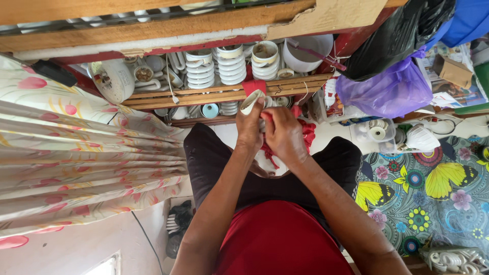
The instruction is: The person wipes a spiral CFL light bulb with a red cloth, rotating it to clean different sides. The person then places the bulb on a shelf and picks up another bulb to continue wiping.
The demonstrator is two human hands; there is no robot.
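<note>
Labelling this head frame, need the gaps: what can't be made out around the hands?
- Head view: the white round plastic lamp base in the left hand is partly covered by fingers.
- The red cloth is mostly behind the right hand.
- Purple plastic bag: contents hidden.

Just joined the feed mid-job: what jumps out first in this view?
At centre, the left hand grips a white lamp base while the right hand presses a red cloth against it. Behind them, a wooden shelf is crammed with white spiral lamps. A purple bag hangs to the right, and a floral curtain fills the left.
</note>
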